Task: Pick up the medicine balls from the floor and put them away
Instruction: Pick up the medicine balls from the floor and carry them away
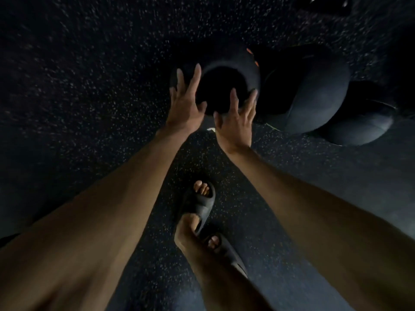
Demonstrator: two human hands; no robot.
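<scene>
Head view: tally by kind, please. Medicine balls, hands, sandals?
Medicine balls: 3 (dim, more may be hidden)
Hands: 2, left hand and right hand
Sandals: 2
Total: 7

The floor (89, 90) is dark rubber flecked all over with pale specks, blurred toward the edges. Two black open-toed slide sandals stand on it at lower centre: the front sandal (201, 204) points up the frame with toes showing at its opening, and the rear sandal (228, 252) lies just behind and to the right, partly hidden by a bare leg (202, 272). A small white mark (211, 129) sits on the floor ahead of them. A dark, blurred object (325, 6) lies at the top right.
</scene>
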